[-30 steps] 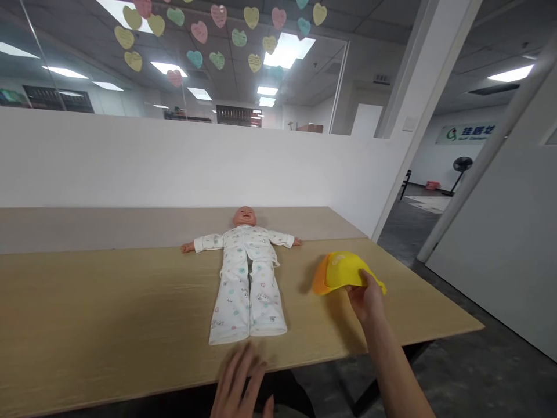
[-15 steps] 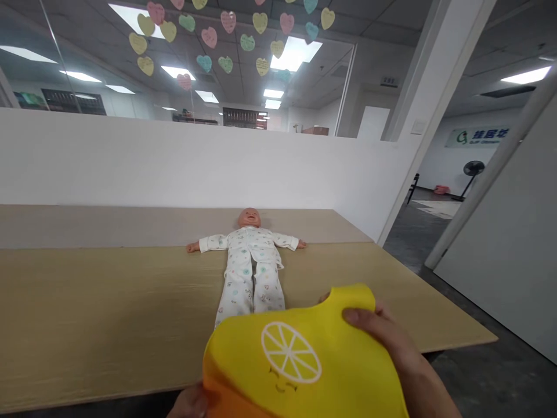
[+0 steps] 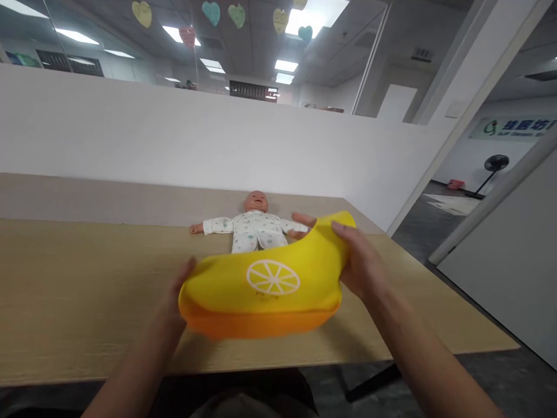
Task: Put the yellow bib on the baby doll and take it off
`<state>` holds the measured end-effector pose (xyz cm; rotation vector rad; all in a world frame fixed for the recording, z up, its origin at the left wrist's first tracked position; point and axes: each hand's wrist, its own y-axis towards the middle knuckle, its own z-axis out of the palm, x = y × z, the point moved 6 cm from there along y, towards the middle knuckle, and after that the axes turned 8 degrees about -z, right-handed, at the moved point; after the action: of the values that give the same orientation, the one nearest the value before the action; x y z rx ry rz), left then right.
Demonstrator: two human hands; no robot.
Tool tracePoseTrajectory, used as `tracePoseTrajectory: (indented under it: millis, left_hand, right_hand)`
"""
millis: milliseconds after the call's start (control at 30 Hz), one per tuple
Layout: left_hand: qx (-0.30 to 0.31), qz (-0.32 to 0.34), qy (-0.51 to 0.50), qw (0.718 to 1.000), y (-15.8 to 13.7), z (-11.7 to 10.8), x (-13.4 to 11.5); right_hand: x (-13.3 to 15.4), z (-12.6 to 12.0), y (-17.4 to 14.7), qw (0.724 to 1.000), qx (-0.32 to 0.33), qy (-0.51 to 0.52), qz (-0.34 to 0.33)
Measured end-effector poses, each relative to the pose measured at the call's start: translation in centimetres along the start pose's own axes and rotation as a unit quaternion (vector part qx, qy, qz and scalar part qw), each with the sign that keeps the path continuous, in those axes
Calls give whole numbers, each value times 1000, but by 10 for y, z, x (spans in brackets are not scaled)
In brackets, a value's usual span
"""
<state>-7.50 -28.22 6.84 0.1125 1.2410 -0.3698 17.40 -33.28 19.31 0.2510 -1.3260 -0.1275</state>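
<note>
A yellow bib (image 3: 317, 270) with a white citrus-slice print and an orange lower pocket is stretched between my two hands, above the table. My left hand (image 3: 176, 290) grips its left edge, the fingers partly hidden behind it and blurred. At the upper right corner my right hand (image 3: 359, 261) pinches the bib, thumb in front and some fingers spread out behind. Beyond it a baby doll (image 3: 256, 226) in white patterned clothes lies on its back, arms outstretched. The bib covers the doll's legs from view.
The wooden table (image 3: 87, 290) reaches back to a low white wall (image 3: 174, 151) with glass above it. Heart-shaped notes (image 3: 211, 13) are stuck on the glass. To the right are a doorway, a door (image 3: 509, 267) and a standing fan (image 3: 496, 164).
Both hands have raised the bib and carried it forward over the table, and its orange pocket now shows more. The camera view has tilted down.
</note>
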Motion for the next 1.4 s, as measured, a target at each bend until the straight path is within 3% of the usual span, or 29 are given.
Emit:
tracePoseTrajectory:
  millis: [133,233,467,633,833,1000,1133,1267,1400]
  left_hand:
    - [23,-29,-60,997,23,27,-48]
    - [23,0,-64,998,42,34,-69]
    - [26,6,-20,999,117,29,-77]
    - [-31,54,15,998,180,14,-82]
    - [-44,74,68,994,240,2,-75]
    - [-106,31,75,991,277,-11,-61]
    - [-131,15,76,988,300,-23,-49]
    - [-168,-38,60,983,319,-37,-30]
    - [-174,-110,23,978,330,-41,-12]
  right_hand:
    - [8,-6,48,997,-30,-59,-44]
    - [7,-15,85,989,-36,-114,-86]
    - [-21,-27,157,971,-32,-216,-93]
    - [-48,-43,201,952,-21,-270,-142]
    - [-94,-74,248,938,-35,-295,-179]
    - [-132,-96,277,919,-92,-328,-198]
    - [-163,-107,295,916,-75,-354,-175]
    - [-191,-121,306,916,-100,-366,-132]
    - [-219,-129,311,957,-139,-256,-20]
